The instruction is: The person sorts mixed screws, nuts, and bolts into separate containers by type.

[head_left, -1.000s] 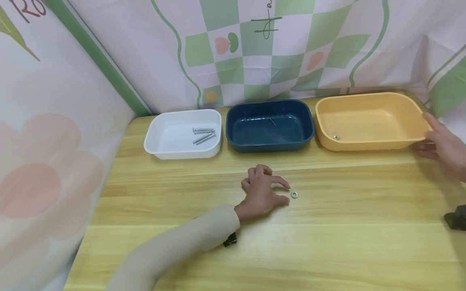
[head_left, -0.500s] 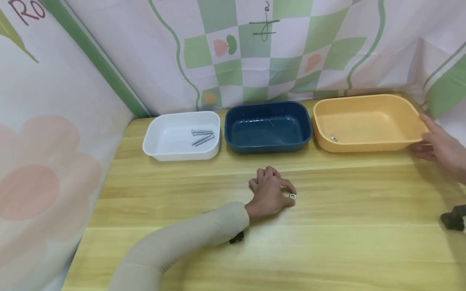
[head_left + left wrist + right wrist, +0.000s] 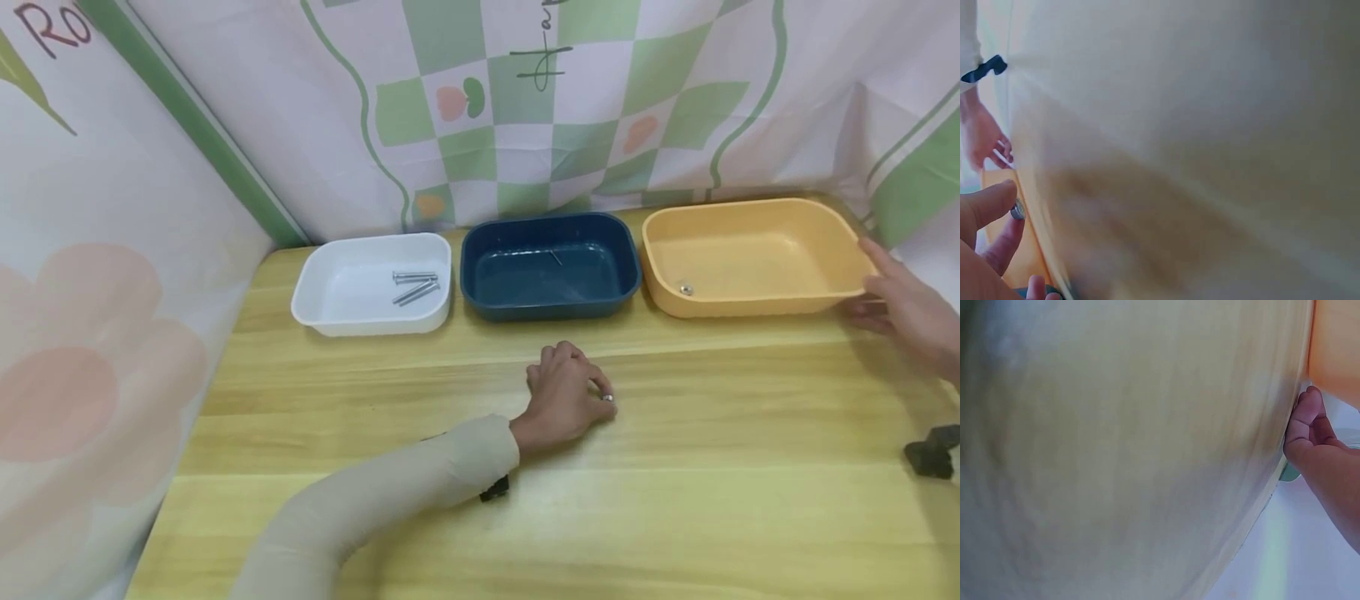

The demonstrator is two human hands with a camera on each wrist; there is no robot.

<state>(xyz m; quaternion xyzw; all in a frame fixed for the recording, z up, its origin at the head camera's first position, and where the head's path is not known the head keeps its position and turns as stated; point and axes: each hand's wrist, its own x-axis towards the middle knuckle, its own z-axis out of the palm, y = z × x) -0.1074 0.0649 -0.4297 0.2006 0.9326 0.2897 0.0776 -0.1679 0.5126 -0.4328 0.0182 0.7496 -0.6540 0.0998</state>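
Observation:
Between the thumb and forefinger of my left hand (image 3: 566, 400), a small silver nut (image 3: 1017, 210) is pinched, close over the middle of the wooden table. Only a bit of the nut shows in the head view. At the far right, my right hand (image 3: 911, 310) grips the right end of the yellow tray (image 3: 757, 307), fingers at its rim and wall. Another nut (image 3: 686, 290) lies in that tray's near left corner. The right wrist view shows curled fingers (image 3: 1310, 419) against the tray's corner.
A dark blue tray (image 3: 551, 312) with a thin small screw (image 3: 556, 257) stands left of the yellow one. Further left, a white tray (image 3: 375, 325) holds several long bolts (image 3: 415, 277). A patterned curtain (image 3: 525, 158) hangs behind the trays.
My left hand has moved slightly right, its thumb and forefinger have closed on the nut and tipped it up from lying flat. My right hand stays at the yellow tray.

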